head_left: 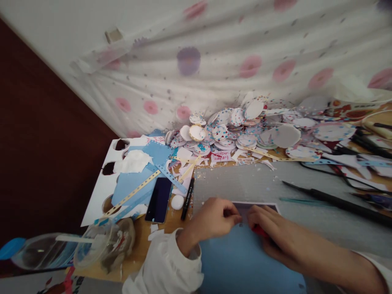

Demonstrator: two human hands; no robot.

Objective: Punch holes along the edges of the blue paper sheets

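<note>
**Both hands at the far edge of a blue sheet**

The blue sheet (232, 261) lies at the near side of the work area, its far edge between the two hands and small dark marks along it. The left hand (219, 216) is at the far left of that edge, thumb and fingertips drawn together in a narrow pinch; whether anything is caught between them I cannot tell. The right hand (272, 230), just to its right, is curled over the sheet with its fingers closed around a small red object (259, 231), mostly hidden by the hand. Just beyond the fingers shows a dark rectangle (245, 207) with a pale border.

These lie over a grey mat (235, 179). On its right side are a thin teal stick (306, 201) and a long black tool (337, 202), its pointed end toward the left. Left of the mat, a black marker (188, 200), a white round piece (177, 202) and a phone (159, 200) sit side by side. Farther left is a white sheet (99, 194) with round holes, crossed by a yellow strip (131, 194). A clear bottle (43, 251) lies at the near left. Along the far side, speckled discs (220, 132) are heaped before a flowered curtain (220, 81).
</note>
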